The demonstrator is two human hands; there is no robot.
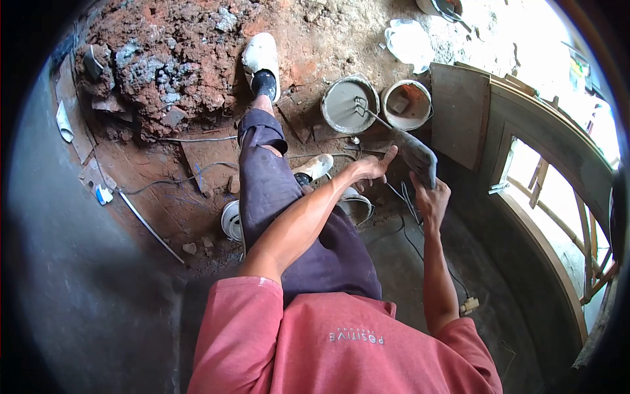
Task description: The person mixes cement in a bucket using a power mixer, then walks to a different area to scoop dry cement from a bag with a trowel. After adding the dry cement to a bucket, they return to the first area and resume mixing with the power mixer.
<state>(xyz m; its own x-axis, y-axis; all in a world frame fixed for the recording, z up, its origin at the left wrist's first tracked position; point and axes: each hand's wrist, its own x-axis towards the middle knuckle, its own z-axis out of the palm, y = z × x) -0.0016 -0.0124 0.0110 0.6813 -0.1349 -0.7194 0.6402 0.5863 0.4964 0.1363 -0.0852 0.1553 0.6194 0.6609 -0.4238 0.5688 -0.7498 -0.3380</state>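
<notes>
A power drill (415, 156) coated in grey dust is gripped at its rear end by my right hand (433, 198). From its front runs a mixing paddle (363, 107), whose wire head sits in a bucket of wet grey mix (344, 119). My left hand (373, 168) is beside the drill body, thumb stretched out and fingers apart, holding nothing. A cable (408, 200) hangs below the drill. Right of the mix stands a second bucket (420, 123) with a brownish block inside.
Rubble and red soil (164, 72) are heaped at the upper left. A white plastic bag (408, 44) lies beyond the buckets. Wooden boards (459, 115) and a window frame (525, 190) border the right side. Near my legs are a white pail (231, 220) and loose cables.
</notes>
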